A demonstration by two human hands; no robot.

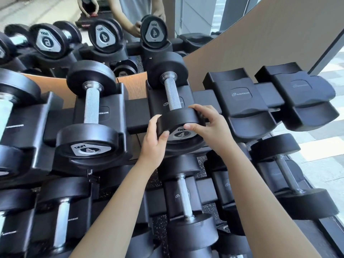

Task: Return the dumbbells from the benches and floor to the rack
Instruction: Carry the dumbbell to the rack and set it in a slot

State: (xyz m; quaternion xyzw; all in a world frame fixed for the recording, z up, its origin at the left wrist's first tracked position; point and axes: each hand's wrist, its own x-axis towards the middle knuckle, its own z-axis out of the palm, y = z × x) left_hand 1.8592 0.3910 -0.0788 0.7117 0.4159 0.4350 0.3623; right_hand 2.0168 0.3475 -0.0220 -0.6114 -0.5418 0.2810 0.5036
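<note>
Left grip (154, 138) and right grip (210, 123) were both curled round the near head of the 4 dumbbell (172, 94), thumbs on its face. Far head sat in the rack cradle (155, 98) beyond the grips; near head looked not fully down. Risks: fingers pinched between head and cradle lip on lowering, or an early release letting it slide onto the lower-tier dumbbell (186, 198) below the grips.

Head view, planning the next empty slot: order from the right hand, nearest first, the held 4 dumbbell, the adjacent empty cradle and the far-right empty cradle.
1. Held 4 dumbbell, gripped by the right hand.
2. Adjacent empty cradle, just right.
3. Far-right empty cradle, rack's end.
</note>
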